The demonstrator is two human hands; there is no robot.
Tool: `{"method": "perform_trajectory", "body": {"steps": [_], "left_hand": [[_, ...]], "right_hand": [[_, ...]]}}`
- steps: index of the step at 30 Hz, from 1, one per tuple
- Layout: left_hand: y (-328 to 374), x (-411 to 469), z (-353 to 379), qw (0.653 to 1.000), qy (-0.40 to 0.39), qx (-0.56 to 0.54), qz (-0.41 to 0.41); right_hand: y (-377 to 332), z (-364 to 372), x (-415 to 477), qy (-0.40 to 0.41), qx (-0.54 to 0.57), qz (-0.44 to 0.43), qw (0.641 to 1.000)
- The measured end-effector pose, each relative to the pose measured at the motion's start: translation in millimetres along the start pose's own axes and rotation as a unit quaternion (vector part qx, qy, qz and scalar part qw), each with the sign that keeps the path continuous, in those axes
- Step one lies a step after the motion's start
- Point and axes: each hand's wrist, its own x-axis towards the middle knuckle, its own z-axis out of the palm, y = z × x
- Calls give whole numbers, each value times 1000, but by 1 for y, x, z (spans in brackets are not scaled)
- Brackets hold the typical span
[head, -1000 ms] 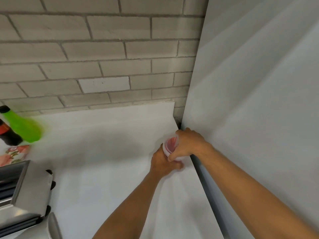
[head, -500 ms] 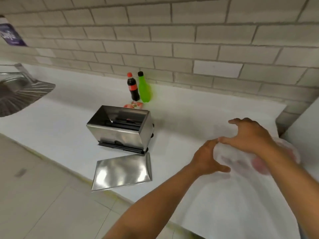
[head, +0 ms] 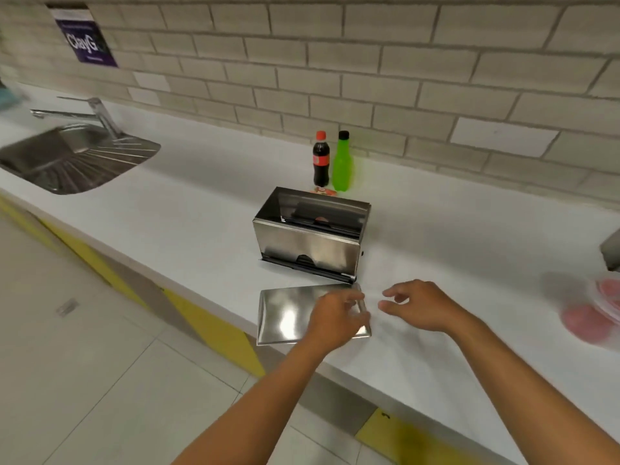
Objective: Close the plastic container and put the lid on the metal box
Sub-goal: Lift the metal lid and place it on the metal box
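Observation:
An open metal box [head: 310,241] stands on the white counter [head: 188,226]. Its flat shiny lid [head: 285,315] lies in front of it near the counter's edge. My left hand [head: 337,318] is over the lid's right end, fingers curled at its edge; blur hides whether it grips. My right hand [head: 424,308] hovers just right of the lid, fingers apart and empty. The plastic container [head: 600,310] with pink contents sits blurred at the far right, away from both hands.
A cola bottle [head: 321,159] and a green bottle [head: 342,162] stand behind the box by the brick wall. A steel sink [head: 72,156] with a tap is at the left. A grey object [head: 612,250] shows at the right edge.
Both hands have left the plastic container and moved left to the metal lid. The view has swung left, so the box, lid and sink now fill the frame.

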Motion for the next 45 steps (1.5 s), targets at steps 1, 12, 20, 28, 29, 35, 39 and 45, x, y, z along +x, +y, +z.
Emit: {"method": "perform_trajectory", "body": {"steps": [1, 12, 20, 28, 29, 35, 39, 45], "left_hand": [[-11, -4, -15, 1000, 15, 6, -7], [-92, -44, -105, 977, 176, 101, -71], [-101, -49, -109, 945, 196, -120, -232], [-114, -59, -119, 883, 144, -331, -302], [-115, -61, -120, 875, 131, -356, -301], [-118, -77, -130, 862, 52, -445, -237], [-112, -89, -132, 881, 61, -430, -186], [-85, -91, -146, 909, 126, -377, -122]], "right_hand": [[-8, 14, 2, 0, 18, 12, 1000], [-64, 100, 10, 87, 52, 110, 989], [-68, 104, 13, 101, 44, 142, 984], [-59, 104, 4, 77, 83, 161, 981], [-58, 104, 4, 75, 79, 159, 981], [-51, 104, 6, 61, 110, 136, 983], [-43, 97, 4, 40, 173, 121, 977], [-39, 80, -6, 81, 252, 74, 961]]}}
